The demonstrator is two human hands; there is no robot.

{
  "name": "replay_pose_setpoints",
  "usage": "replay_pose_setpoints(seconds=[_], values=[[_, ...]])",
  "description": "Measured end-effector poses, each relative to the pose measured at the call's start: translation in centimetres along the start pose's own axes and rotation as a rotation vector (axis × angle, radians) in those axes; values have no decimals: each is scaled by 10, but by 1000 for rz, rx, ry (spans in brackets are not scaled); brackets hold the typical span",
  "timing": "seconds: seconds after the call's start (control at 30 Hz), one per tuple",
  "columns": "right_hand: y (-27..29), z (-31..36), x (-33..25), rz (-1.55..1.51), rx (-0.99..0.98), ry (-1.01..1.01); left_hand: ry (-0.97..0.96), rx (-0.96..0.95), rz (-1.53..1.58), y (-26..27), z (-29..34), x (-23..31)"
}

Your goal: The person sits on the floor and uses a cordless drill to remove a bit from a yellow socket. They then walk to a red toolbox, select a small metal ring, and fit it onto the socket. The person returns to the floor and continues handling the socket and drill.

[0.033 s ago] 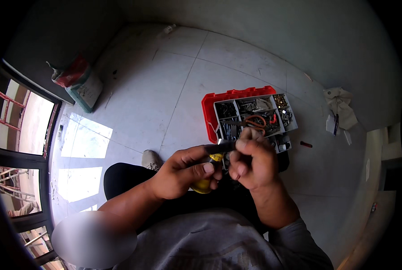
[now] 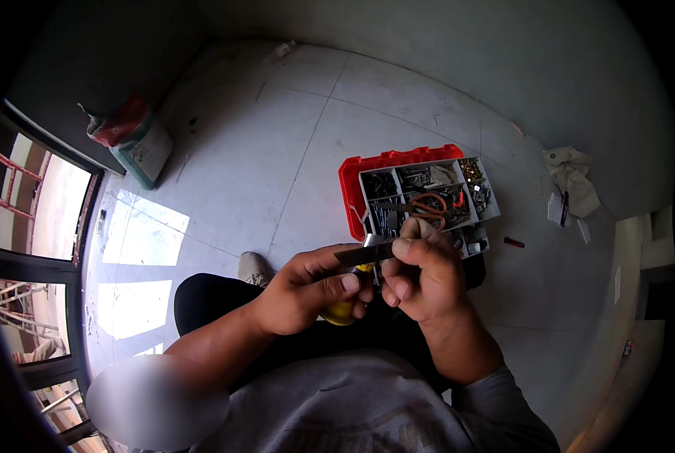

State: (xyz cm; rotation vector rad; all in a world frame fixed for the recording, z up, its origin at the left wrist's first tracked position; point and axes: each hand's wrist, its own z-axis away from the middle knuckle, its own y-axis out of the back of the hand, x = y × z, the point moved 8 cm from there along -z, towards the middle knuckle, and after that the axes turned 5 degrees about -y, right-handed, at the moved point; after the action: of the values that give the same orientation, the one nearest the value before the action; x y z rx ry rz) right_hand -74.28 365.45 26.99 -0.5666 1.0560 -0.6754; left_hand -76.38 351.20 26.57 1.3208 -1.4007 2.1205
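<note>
My left hand (image 2: 307,291) is closed round a yellow utility knife (image 2: 339,312) with dark parts and a silvery metal end sticking up past the fingers. Pinched between the thumb and fingers of my right hand (image 2: 432,272) is a dark, flat knife blade (image 2: 364,255). Its slanted end points left and lies across the top of the knife, close to my left index finger. Whether blade and knife touch, I cannot tell. Just beyond my hands, a red toolbox (image 2: 351,189) holds grey compartments of screws and fittings, with orange-handled scissors (image 2: 430,204) on top.
A red and green bag (image 2: 137,143) leans at the left wall near the glazed window frame (image 2: 27,260). A small red object (image 2: 513,242) lies on the floor right of the toolbox. Crumpled beige packaging (image 2: 571,177) rests by the right wall. A clear bottle (image 2: 283,49) lies at the back.
The blade in my right hand has tilted, its left end dropping slightly, so its flat face and slanted end show more. My left hand is nearly still.
</note>
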Motion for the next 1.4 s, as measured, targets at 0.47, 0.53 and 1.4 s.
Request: replay_pose_setpoints(seconds=[0.47,0.53,1.4], values=[[12,-4,1,-40,2,28,7,10,-70,0,-1,0],[11,-3,0,-34,-20,27,6,7,-39,-2,0,-1],[5,7,18,-57,-16,23,-78,46,-23,-1,-6,2]])
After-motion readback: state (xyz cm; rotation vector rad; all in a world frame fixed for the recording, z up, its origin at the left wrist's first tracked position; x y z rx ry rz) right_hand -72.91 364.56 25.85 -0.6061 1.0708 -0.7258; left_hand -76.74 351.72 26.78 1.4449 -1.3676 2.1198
